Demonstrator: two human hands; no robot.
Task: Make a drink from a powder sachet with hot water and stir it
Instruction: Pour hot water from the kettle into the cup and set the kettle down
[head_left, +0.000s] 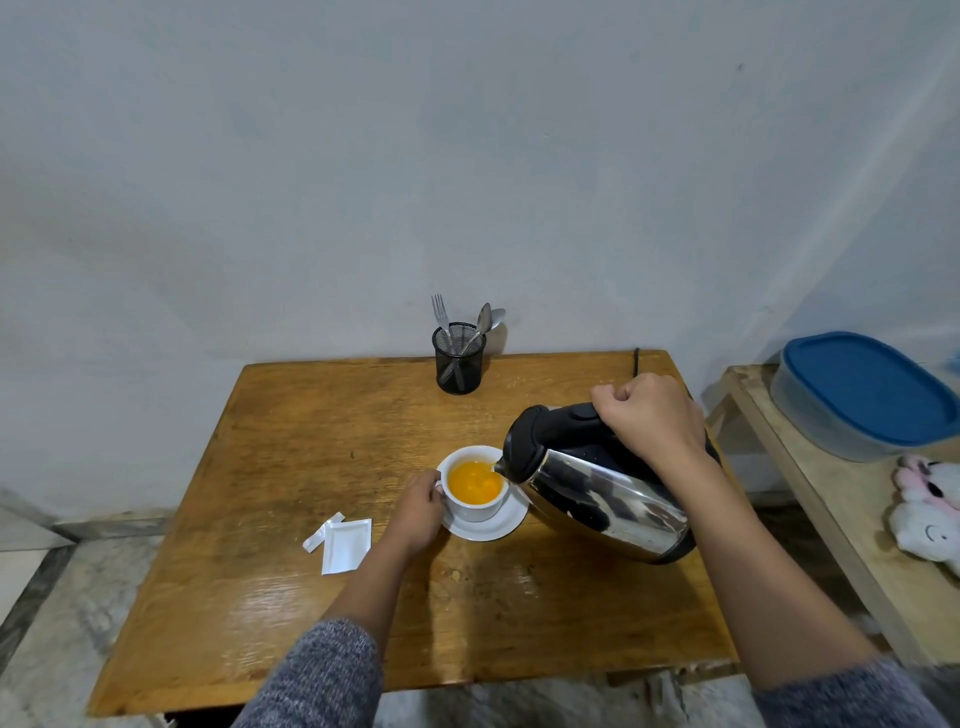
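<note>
A white cup (475, 509) holding orange liquid stands on a white saucer (493, 527) in the middle of the wooden table (291, 467). My left hand (418, 512) grips the cup at its handle side. My right hand (652, 413) is closed around the black handle of a steel kettle (602, 493), which is tilted with its spout over the cup's right rim. A torn white sachet (345, 545) and its torn-off strip (322, 532) lie flat to the left of the cup.
A black mesh holder (459, 358) with a fork and spoons stands at the table's far edge by the wall. To the right is a wooden shelf (810, 499) with a blue-lidded container (865, 392) and a soft toy (927, 506).
</note>
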